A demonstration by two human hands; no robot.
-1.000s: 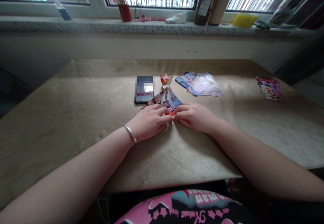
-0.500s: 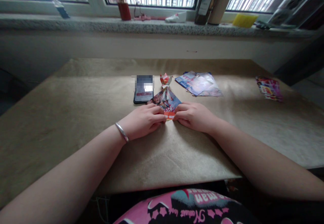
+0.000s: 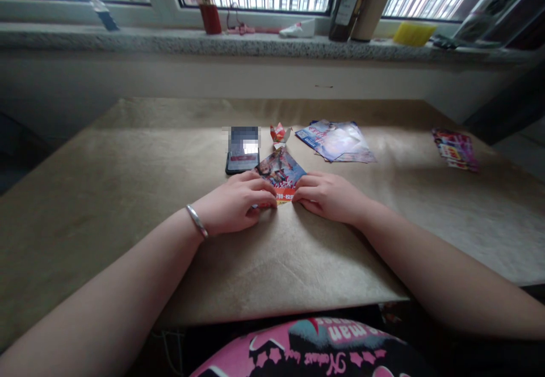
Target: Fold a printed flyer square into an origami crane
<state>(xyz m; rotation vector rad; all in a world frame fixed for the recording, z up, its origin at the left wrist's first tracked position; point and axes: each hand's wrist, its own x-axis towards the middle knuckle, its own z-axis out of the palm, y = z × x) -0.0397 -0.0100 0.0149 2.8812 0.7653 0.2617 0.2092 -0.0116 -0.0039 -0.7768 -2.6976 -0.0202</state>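
A folded sheet of printed paper (image 3: 283, 174), blue with an orange band, lies on the table with its point facing away from me. My left hand (image 3: 242, 202), with a silver bangle at the wrist, grips its near left edge with bent fingers. On the near right edge my right hand (image 3: 326, 196) pinches the paper between thumb and fingers. Parts of both lower sides are hidden under the fingers. Just beyond the sheet's tip stands a small red and white folded paper figure (image 3: 280, 133). A phone (image 3: 242, 162) with a lit screen lies left of the sheet.
A stack of printed sheets (image 3: 336, 140) lies to the right behind the folded paper. Farther right are several red and purple printed papers (image 3: 455, 150). On the windowsill (image 3: 170, 41) stand a red container (image 3: 210, 18), a dark jar (image 3: 346, 11) and a yellow object (image 3: 414, 34).
My left hand has shifted slightly left and its fingers have moved along the paper's near edge, showing more of the orange band. My right hand stays nearly still.
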